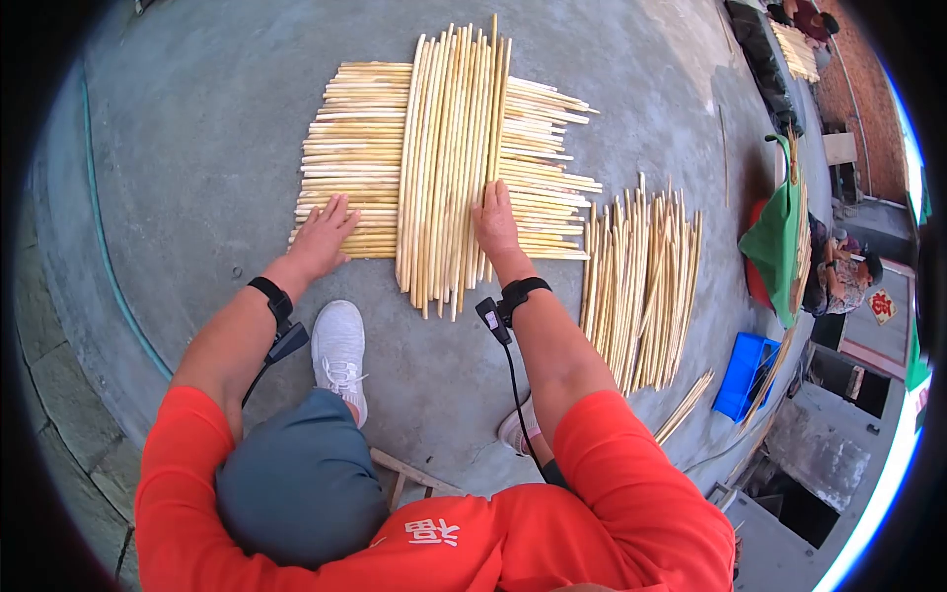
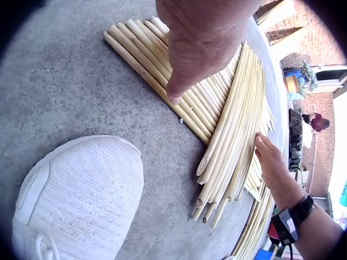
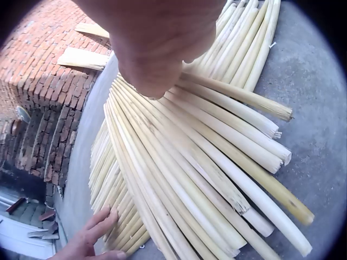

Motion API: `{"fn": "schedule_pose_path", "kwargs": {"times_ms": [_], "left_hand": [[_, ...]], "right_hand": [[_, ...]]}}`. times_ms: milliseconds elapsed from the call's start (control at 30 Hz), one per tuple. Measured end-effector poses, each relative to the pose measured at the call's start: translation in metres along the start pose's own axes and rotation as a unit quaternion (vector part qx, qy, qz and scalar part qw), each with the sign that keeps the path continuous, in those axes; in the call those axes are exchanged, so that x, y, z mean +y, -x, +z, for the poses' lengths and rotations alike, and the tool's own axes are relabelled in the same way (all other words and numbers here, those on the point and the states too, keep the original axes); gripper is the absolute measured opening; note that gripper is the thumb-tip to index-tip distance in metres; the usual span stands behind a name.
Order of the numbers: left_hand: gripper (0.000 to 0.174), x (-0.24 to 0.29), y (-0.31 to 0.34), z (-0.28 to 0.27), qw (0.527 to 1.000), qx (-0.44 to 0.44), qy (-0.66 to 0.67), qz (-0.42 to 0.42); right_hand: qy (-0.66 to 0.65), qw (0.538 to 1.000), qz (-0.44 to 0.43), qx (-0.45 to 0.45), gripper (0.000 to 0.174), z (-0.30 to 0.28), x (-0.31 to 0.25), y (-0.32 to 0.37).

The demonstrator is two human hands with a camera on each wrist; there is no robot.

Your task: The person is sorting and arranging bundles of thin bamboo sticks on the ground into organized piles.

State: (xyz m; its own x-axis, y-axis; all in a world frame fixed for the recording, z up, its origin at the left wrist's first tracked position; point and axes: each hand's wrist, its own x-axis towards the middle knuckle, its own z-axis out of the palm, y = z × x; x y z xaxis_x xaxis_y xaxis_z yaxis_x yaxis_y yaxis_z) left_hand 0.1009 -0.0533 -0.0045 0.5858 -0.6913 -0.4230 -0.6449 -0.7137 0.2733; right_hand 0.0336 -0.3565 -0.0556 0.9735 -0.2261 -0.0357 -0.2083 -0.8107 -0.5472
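Pale yellow stalks lie in two crossed layers on the concrete. The lower layer [image 1: 350, 148] runs sideways, and the upper layer [image 1: 444, 158] runs away from me on top of it. My left hand [image 1: 324, 237] rests on the near left end of the lower stalks, its fingers spread. In the left wrist view its thumb [image 2: 176, 92] touches a stalk near the edge. My right hand [image 1: 495, 219] lies along the right side of the upper layer, fingers straight against the outer stalks. Cut stalk ends [image 3: 276, 157] fan out below it in the right wrist view.
Another pile of stalks [image 1: 641, 286] lies to the right, with a few loose ones [image 1: 684, 407] nearer me. Beyond are a blue crate [image 1: 746, 377] and a green cloth [image 1: 774, 237]. My white shoe [image 1: 338, 350] stands close below my left hand. A hose [image 1: 99, 217] runs along the left.
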Motion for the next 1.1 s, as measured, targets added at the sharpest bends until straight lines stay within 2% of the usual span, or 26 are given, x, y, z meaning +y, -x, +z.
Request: {"fn": "schedule_pose_path", "kwargs": {"times_ms": [67, 233, 367, 433, 533, 767, 833, 933, 1000, 1100], "left_hand": [[0.077, 0.001, 0.001, 0.0, 1.0, 0.003, -0.003, 0.003], [0.075, 0.002, 0.0, 0.001, 1.0, -0.003, -0.013, -0.003], [0.075, 0.003, -0.001, 0.0, 1.0, -0.011, -0.017, -0.007], [0.079, 0.002, -0.001, 0.001, 1.0, -0.009, -0.014, -0.009], [0.079, 0.0, 0.0, 0.002, 1.0, -0.002, -0.007, -0.002], [0.077, 0.003, 0.0, 0.0, 1.0, -0.004, -0.021, -0.004], [0.077, 0.002, -0.001, 0.002, 1.0, 0.001, -0.021, 0.002], [0.08, 0.001, -0.001, 0.004, 1.0, -0.001, -0.028, 0.0], [0.08, 0.0, -0.001, 0.003, 1.0, -0.004, -0.022, 0.001], [0.079, -0.001, -0.002, 0.001, 1.0, -0.007, -0.014, 0.002]], "right_hand": [[0.026, 0.999, -0.032, 0.013, 0.053, 0.003, -0.007, 0.004], [0.01, 0.999, 0.025, -0.026, 0.054, -0.005, -0.015, 0.005], [-0.023, 0.999, 0.021, -0.015, 0.053, -0.01, -0.01, 0.007], [0.003, 1.0, -0.028, -0.005, 0.051, -0.008, -0.005, 0.009], [0.043, 0.998, -0.052, -0.019, 0.048, -0.005, 0.003, 0.008], [0.049, 0.995, -0.049, -0.071, 0.041, -0.013, 0.009, -0.002], [0.049, 0.997, -0.055, -0.023, 0.04, -0.014, 0.01, -0.006], [-0.008, 1.0, 0.014, -0.026, 0.044, -0.023, 0.012, -0.019], [0.007, 1.0, -0.007, -0.021, 0.047, -0.026, 0.015, -0.031], [0.048, 0.996, -0.011, -0.072, 0.05, -0.031, 0.009, -0.05]]}}
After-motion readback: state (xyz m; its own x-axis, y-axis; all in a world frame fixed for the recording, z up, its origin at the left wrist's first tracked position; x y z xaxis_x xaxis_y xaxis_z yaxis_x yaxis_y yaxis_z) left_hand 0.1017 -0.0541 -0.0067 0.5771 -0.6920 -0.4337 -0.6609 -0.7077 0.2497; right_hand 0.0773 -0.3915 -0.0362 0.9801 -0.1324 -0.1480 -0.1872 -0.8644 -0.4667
